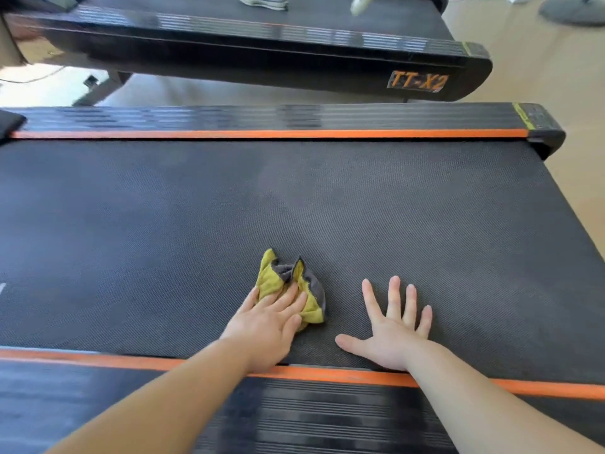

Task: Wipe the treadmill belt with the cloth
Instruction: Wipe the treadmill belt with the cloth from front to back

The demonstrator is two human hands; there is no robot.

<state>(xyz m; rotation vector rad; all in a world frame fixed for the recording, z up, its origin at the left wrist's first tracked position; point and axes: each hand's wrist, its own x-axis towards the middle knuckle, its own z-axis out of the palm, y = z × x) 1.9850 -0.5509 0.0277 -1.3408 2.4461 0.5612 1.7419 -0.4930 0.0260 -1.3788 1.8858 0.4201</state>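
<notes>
Looks like a gym to me. Wide black treadmill belt point(294, 198) right under the fingers point(394, 290), an orange-striped side rail point(262, 122) well beyond them, and past that a second treadmill point(262, 57) labelled TT-X2 point(417, 81) with somebody's sneaker point(262, 1) on it.

Tan floor point(540, 70); second treadmill point(262, 57) beyond; round stand base point(573, 11) far right.
</notes>
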